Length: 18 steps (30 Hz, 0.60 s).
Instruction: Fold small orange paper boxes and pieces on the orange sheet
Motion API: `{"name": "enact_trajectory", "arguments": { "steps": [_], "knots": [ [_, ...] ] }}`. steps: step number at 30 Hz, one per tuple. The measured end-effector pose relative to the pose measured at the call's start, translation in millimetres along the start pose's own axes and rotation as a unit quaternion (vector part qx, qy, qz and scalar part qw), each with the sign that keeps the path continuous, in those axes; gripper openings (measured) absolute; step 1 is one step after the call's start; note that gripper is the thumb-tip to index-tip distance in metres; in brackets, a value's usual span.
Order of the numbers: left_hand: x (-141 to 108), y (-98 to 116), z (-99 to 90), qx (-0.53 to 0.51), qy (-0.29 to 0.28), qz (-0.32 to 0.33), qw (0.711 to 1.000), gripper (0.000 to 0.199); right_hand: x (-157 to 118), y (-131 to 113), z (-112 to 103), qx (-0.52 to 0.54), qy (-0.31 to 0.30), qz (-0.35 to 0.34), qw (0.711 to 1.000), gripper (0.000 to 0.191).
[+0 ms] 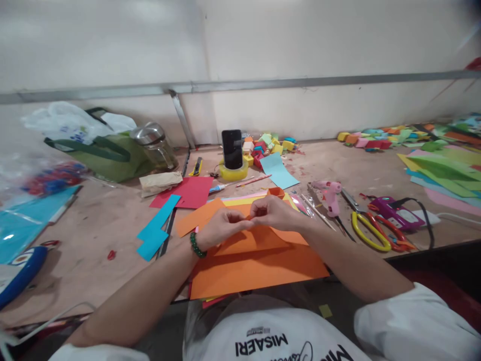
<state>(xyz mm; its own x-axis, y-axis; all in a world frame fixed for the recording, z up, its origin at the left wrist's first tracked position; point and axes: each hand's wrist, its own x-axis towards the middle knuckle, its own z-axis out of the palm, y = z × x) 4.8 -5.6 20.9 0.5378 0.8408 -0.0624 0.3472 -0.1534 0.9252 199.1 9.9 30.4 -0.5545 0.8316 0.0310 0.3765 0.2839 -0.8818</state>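
Orange paper sheets [259, 278] are lying in a stack on the worktop [101, 220], and just above them the left hand [223, 228] and right hand [276, 213] are meeting, fingertips pinched close on a small orange paper piece [248, 217]. The fingers are covering most of that piece, so its shape is staying hard to make out. Both hands are also hiding the middle of the orange stack, while yellow paper [240, 201] is peeking out along its far edge. An open orange paper box [276, 192] is sitting just behind the right hand, which is partly blocking it.

Left of the stack, bright blue paper pieces [156, 223] are lying near a red sheet [195, 193]; farther left, a blue-rimmed object [26, 276] is being cut off by the picture edge. Beyond the stack, a smartphone [232, 148] is standing at a yellow tape roll [233, 174], and folded paper cubes [278, 148] are crowding behind a pale blue sheet [280, 170]. Right of the stack, a pink glue gun [331, 198] is lying near yellow-and-red-handled scissors [387, 245], and a purple device [402, 215] is resting beside them, partly covered by a black strap [423, 208].
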Motion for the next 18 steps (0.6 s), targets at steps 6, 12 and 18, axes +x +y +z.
{"name": "enact_trajectory", "arguments": {
  "steps": [6, 12, 18],
  "knots": [
    [-1.2, 4.1, -1.7, 0.032, -0.065, -0.06, 0.996, 0.039, -2.9, 2.1, -0.1, 0.014, 0.052, 0.001, 0.999, 0.02],
    [-0.4, 10.2, -13.5, 0.058, -0.097, -0.103, 0.988, 0.041, -4.9, 8.7, -14.0, -0.007, 0.07, 0.004, 0.998, 0.023],
    [-0.7, 6.8, -22.4, 0.059, -0.096, -0.141, 0.984, 0.033, -4.2, 13.2, -24.3, 0.036, 0.065, 0.013, 0.997, 0.025]
  ]
}}
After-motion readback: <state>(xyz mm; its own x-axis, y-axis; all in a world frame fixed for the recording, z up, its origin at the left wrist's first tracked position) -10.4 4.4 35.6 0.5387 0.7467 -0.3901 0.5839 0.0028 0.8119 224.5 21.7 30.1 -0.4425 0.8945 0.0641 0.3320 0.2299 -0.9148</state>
